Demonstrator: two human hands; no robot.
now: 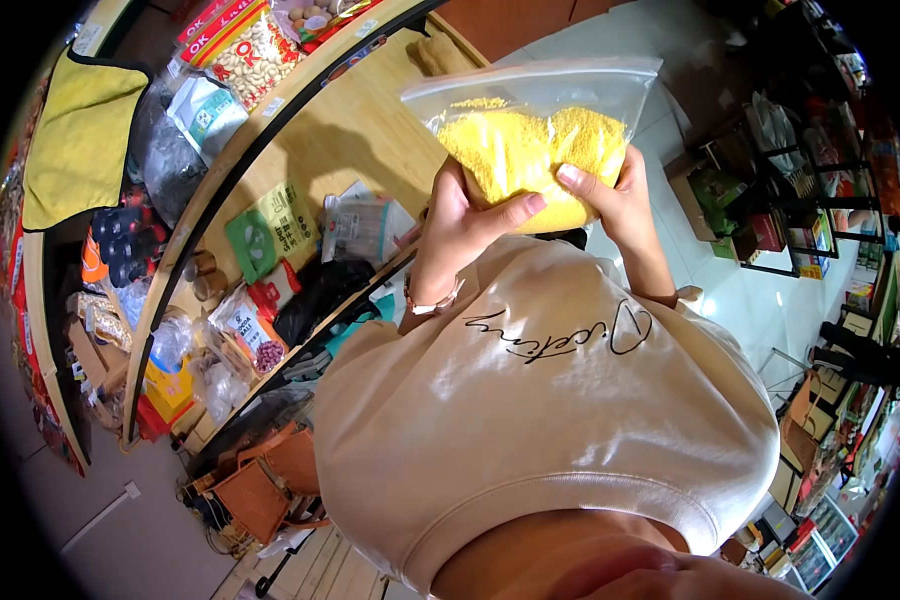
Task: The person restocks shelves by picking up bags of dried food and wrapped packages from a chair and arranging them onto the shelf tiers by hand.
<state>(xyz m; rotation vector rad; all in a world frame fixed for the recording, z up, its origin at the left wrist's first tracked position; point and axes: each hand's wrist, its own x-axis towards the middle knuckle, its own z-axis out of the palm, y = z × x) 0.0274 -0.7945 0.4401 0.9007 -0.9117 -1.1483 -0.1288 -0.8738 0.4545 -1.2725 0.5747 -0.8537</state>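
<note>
A clear zip bag of yellow grains (515,150) is held up in front of my chest, its zip edge at the top. My left hand (475,225) wraps the bag's lower left side, with the thumb across the front and a bracelet on the wrist. On the lower right side my right hand (615,205) grips the same bag, its thumb also pressed on the front. Most of the other fingers are hidden behind the bag. The grains bulge in two mounds above the thumbs.
A wooden counter (340,130) on the left carries a green packet (260,240), clear plastic packs (360,228) and a dark bag. Beyond its edge are nut packets (255,60) and a yellow cloth (80,140). Stocked shelves (820,190) stand right; a brown bag (260,490) lies lower left.
</note>
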